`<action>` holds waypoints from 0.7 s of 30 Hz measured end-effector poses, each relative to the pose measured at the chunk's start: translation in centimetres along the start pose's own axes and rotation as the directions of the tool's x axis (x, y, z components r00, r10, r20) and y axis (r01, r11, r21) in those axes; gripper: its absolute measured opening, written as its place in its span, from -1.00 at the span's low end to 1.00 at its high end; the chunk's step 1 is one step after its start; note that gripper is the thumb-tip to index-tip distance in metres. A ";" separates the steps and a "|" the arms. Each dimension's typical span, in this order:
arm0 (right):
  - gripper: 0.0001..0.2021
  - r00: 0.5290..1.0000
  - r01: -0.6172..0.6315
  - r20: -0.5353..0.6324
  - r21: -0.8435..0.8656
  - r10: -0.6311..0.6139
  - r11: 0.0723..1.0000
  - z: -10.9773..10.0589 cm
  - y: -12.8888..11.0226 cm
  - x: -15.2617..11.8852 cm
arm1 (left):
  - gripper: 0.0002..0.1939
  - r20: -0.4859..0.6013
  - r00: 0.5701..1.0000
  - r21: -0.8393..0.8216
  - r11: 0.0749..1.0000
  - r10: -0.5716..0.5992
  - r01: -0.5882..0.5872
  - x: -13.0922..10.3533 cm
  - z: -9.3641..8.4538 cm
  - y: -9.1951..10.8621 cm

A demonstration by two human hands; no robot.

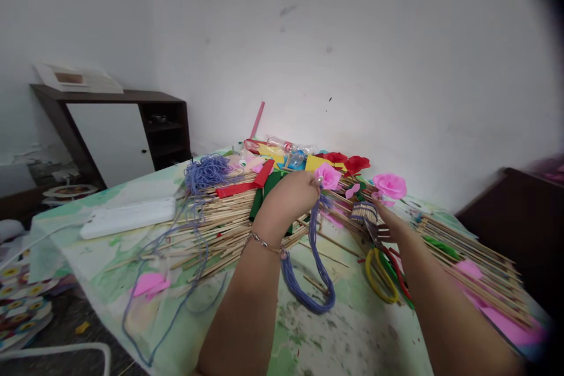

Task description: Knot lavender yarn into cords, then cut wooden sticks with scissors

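Observation:
My left hand [301,191] is closed, knuckles up, with its fingertips hidden beside a pink paper flower [328,176]. A looped bundle of purple yarn [311,304] runs from those fingers down onto the table and back under the wrist. My right hand [390,217] reaches in from the right, its fingers mostly hidden. Just above it sits another pink paper flower [390,185], touching or nearly touching it. Yellow-handled scissors [379,283] lie below the right hand, near a small yarn-bound roll of sticks [363,211].
Loose wooden sticks [222,217] are spread at left centre, near tangled purple yarn [207,173] and a white power strip [130,217]. Red paper flowers [356,164] and a plastic bottle [282,144] are farther back. A stick frame [473,264] lies right; a cabinet [106,129] stands left.

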State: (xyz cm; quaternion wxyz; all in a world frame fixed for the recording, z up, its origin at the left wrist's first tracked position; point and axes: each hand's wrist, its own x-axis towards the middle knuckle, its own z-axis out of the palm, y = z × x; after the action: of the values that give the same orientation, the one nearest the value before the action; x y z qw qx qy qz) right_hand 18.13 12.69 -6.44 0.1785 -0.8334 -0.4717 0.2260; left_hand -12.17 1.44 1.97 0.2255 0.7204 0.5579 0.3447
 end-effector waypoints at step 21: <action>-0.51 0.966 0.232 -0.019 -0.373 -0.257 0.898 3.3 1.7 -7.8 | -0.76 0.027 0.999 0.055 0.998 -0.034 0.033 0.4 0.1 -0.1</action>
State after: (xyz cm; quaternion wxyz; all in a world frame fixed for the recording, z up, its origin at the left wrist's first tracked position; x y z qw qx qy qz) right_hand 14.00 5.37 -8.50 0.0619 -0.7934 -0.6001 0.0814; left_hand -12.09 1.90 1.91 0.2192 0.7216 0.5760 0.3154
